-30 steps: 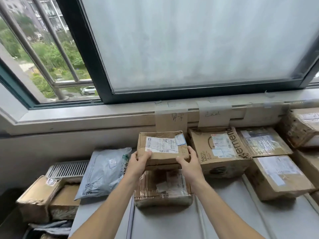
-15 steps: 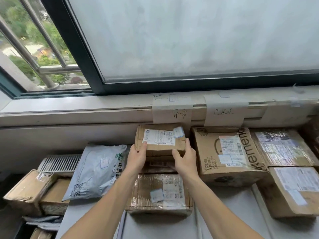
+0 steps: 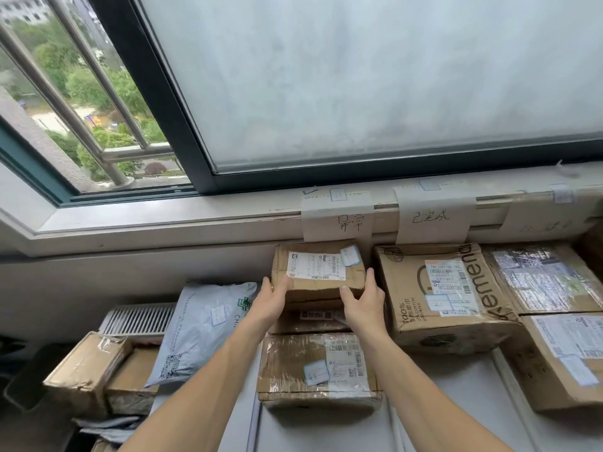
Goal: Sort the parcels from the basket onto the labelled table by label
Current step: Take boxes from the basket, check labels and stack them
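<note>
Under the left label [image 3: 337, 220] the box [image 3: 318, 272] now sits stacked, placed; my left hand [image 3: 272, 296] and right hand [image 3: 363, 300] still grip it

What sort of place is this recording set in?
Probably a parcel-sorting corner beside a window: cardboard parcels crowd a white table, handwritten paper labels hang from the sill, and the left hand and right hand hold a small box.

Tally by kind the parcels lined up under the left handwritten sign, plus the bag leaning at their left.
Cardboard boxes: 3 (top box, middle box, taped box)
Plastic bags: 1 (grey mailer)
Total: 4
</note>
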Action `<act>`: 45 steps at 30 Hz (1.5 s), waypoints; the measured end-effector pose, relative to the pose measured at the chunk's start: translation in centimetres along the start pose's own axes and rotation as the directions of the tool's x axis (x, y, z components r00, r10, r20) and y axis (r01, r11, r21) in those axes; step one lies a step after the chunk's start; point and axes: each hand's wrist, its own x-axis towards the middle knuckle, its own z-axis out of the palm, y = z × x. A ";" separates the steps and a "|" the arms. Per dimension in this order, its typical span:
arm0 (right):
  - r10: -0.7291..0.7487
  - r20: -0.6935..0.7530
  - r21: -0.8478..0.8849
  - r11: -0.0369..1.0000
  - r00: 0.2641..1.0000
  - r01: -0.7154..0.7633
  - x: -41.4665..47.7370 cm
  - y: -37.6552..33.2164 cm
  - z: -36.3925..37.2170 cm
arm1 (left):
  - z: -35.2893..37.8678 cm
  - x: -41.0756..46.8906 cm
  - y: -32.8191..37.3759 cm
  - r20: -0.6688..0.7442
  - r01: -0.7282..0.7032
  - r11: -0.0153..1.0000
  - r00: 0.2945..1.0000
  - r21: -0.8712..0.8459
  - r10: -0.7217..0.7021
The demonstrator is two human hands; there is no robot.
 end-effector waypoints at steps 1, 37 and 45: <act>0.021 -0.028 0.014 1.000 0.999 -0.021 -0.6 -0.2 0.1 | -0.6 -0.5 -0.1 0.014 -0.035 0.999 0.999 0.012 0.035; 0.086 0.279 -0.338 0.941 0.957 0.014 -37.2 7.1 43.1 | -39.0 -6.8 -36.8 -0.243 -0.040 0.917 0.959 0.396 0.147; 0.180 0.190 -0.304 0.946 0.965 -0.116 -39.1 9.1 42.6 | -38.9 2.1 -33.9 -0.163 0.007 0.804 0.980 0.595 0.112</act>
